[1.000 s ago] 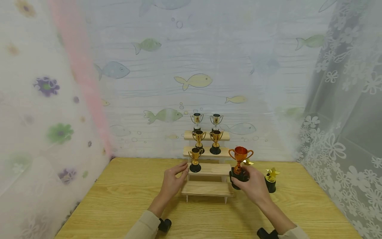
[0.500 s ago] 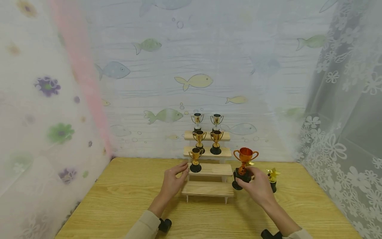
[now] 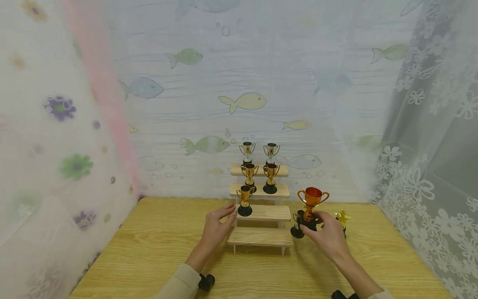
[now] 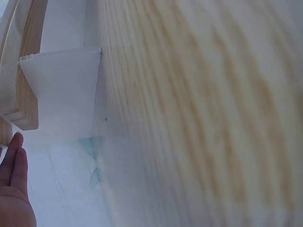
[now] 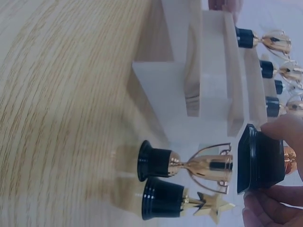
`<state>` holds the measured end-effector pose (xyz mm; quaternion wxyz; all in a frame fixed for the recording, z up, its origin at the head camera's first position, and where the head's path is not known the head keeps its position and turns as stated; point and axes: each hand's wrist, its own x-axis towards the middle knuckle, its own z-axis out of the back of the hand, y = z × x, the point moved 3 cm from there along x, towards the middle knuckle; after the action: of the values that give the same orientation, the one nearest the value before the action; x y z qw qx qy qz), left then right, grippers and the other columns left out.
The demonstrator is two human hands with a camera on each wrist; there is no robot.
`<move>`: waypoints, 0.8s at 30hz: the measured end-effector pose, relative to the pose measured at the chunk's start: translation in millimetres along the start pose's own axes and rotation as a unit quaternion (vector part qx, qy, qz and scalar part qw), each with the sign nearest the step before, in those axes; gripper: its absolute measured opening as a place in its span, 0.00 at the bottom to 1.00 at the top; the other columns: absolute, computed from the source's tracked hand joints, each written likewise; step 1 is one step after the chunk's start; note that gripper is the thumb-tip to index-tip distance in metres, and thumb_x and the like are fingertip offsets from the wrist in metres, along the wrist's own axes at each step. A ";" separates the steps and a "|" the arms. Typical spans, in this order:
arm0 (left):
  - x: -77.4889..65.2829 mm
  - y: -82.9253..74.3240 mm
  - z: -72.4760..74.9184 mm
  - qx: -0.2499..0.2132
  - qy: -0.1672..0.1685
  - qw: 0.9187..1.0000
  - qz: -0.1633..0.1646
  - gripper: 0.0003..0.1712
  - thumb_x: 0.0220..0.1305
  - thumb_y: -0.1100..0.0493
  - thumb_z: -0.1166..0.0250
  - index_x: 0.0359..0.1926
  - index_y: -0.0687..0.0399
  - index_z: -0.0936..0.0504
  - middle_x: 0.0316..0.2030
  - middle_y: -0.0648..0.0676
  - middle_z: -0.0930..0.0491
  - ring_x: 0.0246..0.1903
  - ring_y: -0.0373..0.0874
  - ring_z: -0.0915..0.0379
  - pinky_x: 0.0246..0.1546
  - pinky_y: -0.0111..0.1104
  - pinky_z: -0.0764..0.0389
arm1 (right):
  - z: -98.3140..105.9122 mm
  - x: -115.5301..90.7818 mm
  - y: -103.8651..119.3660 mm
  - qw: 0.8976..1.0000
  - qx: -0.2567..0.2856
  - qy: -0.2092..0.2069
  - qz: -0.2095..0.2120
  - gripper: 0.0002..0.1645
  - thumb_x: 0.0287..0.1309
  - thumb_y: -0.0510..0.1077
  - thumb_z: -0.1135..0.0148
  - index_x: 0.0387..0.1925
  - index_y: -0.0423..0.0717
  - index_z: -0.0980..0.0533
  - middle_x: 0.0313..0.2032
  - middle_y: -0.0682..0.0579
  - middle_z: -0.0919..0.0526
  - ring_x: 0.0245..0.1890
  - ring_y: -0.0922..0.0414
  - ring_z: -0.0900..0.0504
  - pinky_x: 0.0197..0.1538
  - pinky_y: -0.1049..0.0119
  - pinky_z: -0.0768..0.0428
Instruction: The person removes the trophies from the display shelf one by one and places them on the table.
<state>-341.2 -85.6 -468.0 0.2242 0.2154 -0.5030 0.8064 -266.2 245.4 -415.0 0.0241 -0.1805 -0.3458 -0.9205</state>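
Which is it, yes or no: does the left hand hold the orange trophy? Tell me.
No, the right hand holds the orange trophy by its black base; the left hand is beside the wooden stand.

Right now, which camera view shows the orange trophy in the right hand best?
The head view: the orange trophy shows its cup and both handles there, though the right hand partly covers it. The right wrist view shows mainly the black base; the left wrist view shows no trophy.
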 end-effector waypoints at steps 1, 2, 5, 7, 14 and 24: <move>-0.1 0.2 -0.1 -0.001 0.001 1.000 0.003 0.19 0.74 0.56 0.36 0.58 0.63 0.15 0.61 0.57 0.20 0.62 0.55 0.24 0.58 0.49 0.20 | 0.3 -0.1 -0.5 1.000 0.000 -0.001 0.001 0.35 0.56 0.46 0.23 0.59 0.29 0.23 0.50 0.36 0.17 0.49 0.41 0.19 0.46 0.47 0.18; -0.1 0.3 -0.1 -0.001 0.001 1.000 0.003 0.19 0.74 0.56 0.36 0.57 0.63 0.15 0.61 0.57 0.20 0.62 0.55 0.24 0.58 0.49 0.20 | 0.6 -0.2 -1.1 1.000 -0.001 -0.001 0.001 0.35 0.56 0.46 0.23 0.59 0.29 0.23 0.50 0.36 0.17 0.49 0.41 0.19 0.46 0.47 0.17; -0.1 0.1 -0.1 -0.004 0.002 1.000 0.005 0.18 0.74 0.56 0.36 0.57 0.62 0.15 0.61 0.56 0.20 0.63 0.54 0.24 0.58 0.49 0.20 | 1.1 -0.3 -3.1 1.000 0.000 -0.003 -0.002 0.36 0.56 0.46 0.23 0.60 0.29 0.24 0.50 0.35 0.16 0.49 0.42 0.19 0.46 0.47 0.17; 0.0 0.4 -0.1 -0.006 0.002 1.000 0.007 0.18 0.74 0.56 0.35 0.57 0.62 0.15 0.61 0.57 0.19 0.63 0.54 0.24 0.58 0.49 0.20 | 1.3 -0.5 -4.5 1.000 0.001 -0.002 -0.005 0.36 0.56 0.46 0.23 0.60 0.29 0.24 0.51 0.35 0.17 0.49 0.41 0.19 0.47 0.46 0.18; -1.2 -0.3 -0.2 0.000 -0.004 1.000 -0.005 0.18 0.74 0.56 0.36 0.57 0.65 0.15 0.60 0.62 0.19 0.62 0.56 0.23 0.57 0.52 0.20 | 1.8 -1.9 -10.5 1.000 -0.003 0.003 -0.016 0.37 0.57 0.47 0.23 0.61 0.29 0.25 0.52 0.35 0.17 0.50 0.42 0.19 0.48 0.47 0.18; -0.1 -1.0 -0.3 0.005 -0.007 1.000 -0.009 0.18 0.74 0.56 0.36 0.57 0.64 0.15 0.60 0.60 0.19 0.61 0.56 0.23 0.56 0.51 0.19 | 5.6 -2.9 -17.6 1.000 -0.003 -0.005 -0.012 0.36 0.56 0.46 0.23 0.60 0.28 0.24 0.50 0.35 0.17 0.46 0.42 0.18 0.45 0.51 0.17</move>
<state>-340.6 -84.9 -467.5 0.2266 0.2268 -0.4990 0.8051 -264.7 262.1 -423.1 0.0109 -0.1805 -0.3456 -0.9208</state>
